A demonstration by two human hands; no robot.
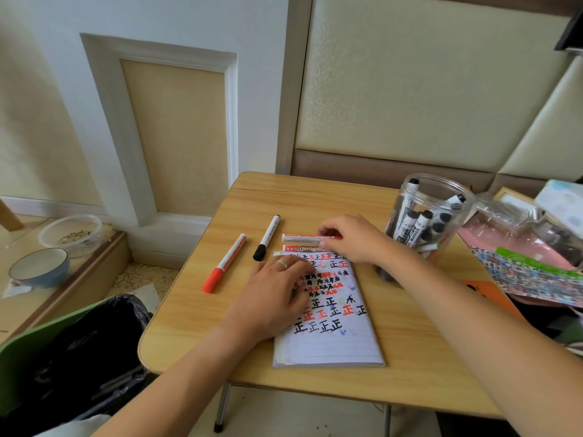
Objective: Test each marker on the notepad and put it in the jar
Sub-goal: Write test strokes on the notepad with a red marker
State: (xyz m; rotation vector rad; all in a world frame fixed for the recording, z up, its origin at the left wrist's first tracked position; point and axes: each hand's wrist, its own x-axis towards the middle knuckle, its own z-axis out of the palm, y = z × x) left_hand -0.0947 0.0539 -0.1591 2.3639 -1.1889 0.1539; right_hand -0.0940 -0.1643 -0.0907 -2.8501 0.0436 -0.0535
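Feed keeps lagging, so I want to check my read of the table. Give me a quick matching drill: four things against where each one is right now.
Things:
1. red-capped marker
2. black-capped marker
3. left hand
4. right hand

Places:
A. flat on the notepad
B. farthest left on the table, untouched
C. on the red marker above the notepad
D. lying alone, between the leftmost marker and the notepad

Pairs: 1-B, 2-D, 3-A, 4-C
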